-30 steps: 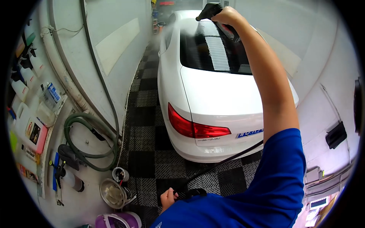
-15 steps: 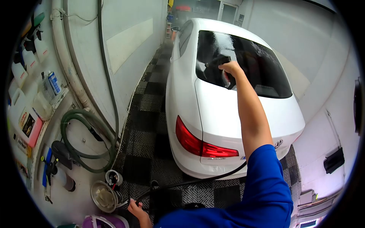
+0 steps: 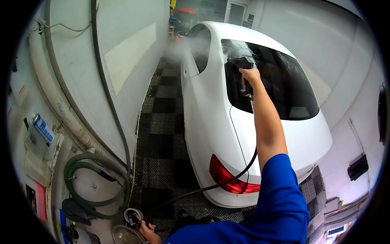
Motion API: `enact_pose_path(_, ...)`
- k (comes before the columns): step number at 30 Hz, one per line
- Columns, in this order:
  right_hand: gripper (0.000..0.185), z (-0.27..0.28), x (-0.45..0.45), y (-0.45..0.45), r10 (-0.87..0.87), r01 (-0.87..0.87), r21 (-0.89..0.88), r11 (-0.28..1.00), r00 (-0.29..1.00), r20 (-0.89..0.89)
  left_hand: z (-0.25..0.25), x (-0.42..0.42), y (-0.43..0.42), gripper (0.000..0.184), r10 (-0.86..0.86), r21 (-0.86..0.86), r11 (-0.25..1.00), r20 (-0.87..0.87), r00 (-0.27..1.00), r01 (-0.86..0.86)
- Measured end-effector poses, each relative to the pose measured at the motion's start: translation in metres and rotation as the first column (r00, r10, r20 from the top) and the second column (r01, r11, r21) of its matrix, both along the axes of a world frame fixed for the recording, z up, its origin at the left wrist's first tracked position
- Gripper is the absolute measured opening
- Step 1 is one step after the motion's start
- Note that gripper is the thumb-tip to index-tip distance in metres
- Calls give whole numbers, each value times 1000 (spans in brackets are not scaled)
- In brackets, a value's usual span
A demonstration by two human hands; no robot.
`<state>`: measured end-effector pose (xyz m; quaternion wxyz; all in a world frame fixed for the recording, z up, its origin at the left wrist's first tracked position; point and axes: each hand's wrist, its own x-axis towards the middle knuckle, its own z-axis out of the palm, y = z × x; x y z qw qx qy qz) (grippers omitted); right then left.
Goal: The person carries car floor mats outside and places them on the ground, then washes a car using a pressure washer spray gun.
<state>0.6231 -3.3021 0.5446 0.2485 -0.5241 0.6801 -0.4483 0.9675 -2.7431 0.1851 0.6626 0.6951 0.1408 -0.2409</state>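
Observation:
My right hand [image 3: 251, 76] reaches out and is closed round a black pressure washer gun [image 3: 244, 64], held over the rear window [image 3: 284, 91] of a white car [image 3: 280, 140]. White spray shows by the window's upper left part, and mist hangs along the car's left side. From the gun a black hose [image 3: 203, 189] runs down past the red tail light [image 3: 221, 177] toward my left hand [image 3: 149, 233]. Low at the bottom edge, that hand has its fingers curled round the hose. The gun's grip is mostly hidden by my fingers.
A coiled green hose [image 3: 71, 179] hangs on the left wall. Beside it are a shelf with a blue-and-white can [image 3: 43, 128] and other bottles, a small bucket [image 3: 133, 216] and a round basin [image 3: 124, 235]. Checkered grating [image 3: 160, 122] covers the floor between wall and car.
My view has shifted toward the car's left side. The right hand and gun now sit nearer the window's left edge, and mist has spread along the side. The hose now crosses the tail light.

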Motion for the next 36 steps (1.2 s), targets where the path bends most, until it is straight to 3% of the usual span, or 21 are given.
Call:
enact_pose_path(7, 45, 5, 14, -38, -35, 34, -205, 978, 999, -1, -8, 30, -30, 33, -128, 44, 990, -98, 987, 133)
enact_pose_path(9, 44, 2, 18, -44, 24, 7, -239, 971, 992, 125, -64, 46, -19, 29, -132, -8, 991, -118, 984, 132)
enact_pose_path(10, 44, 3, 21, -42, 20, 10, -240, 971, 992, 122, -85, 53, -16, 25, -129, -66, 990, -133, 983, 122)
enact_pose_path(12, 41, 7, 28, -33, -28, 25, -136, 990, 999, -23, -94, 57, -19, 24, -88, -25, 996, -124, 988, 86)
enact_pose_path(14, 42, 3, 25, -42, -38, 36, -78, 996, 999, -18, -103, 61, -18, 24, -44, 18, 999, -113, 993, 47)
enact_pose_path(16, 45, -5, 20, -49, -36, 36, -20, 999, 999, 28, -112, 66, -12, 23, -117, -27, 993, -97, 988, 115)
enact_pose_path(19, 46, -1, 21, -37, -49, 45, -98, 994, 998, -43, -106, 62, -17, 24, -74, 86, 993, -112, 991, 84)
enact_pose_path(23, 46, 13, 9, -29, -55, 40, -157, 987, 994, -91, -82, 47, -24, 25, -57, 99, 993, -102, 993, 67)
enact_pose_path(26, 47, 36, -3, -9, -71, 50, -138, 989, 986, -151, -70, 35, -22, 30, -143, 49, 987, -194, 971, 155)
enact_pose_path(28, 47, 61, -10, 20, -102, 79, -128, 989, 976, -190, -68, 25, -17, 37, -359, -36, 933, -136, 923, 357)
enact_pose_path(33, 46, 81, -74, 42, -135, 99, -136, 986, 947, -291, -23, -20, -20, 48, -577, -77, 816, -110, 809, 572)
enact_pose_path(34, 43, 94, -106, 62, -156, 99, -163, 982, 907, -391, -15, -43, -18, 50, -630, -59, 776, -73, 773, 627)
enact_pose_path(36, 38, 101, -136, 66, -133, 83, -151, 985, 922, -363, -16, -65, -13, 53, -670, -52, 742, -22, 742, 668)
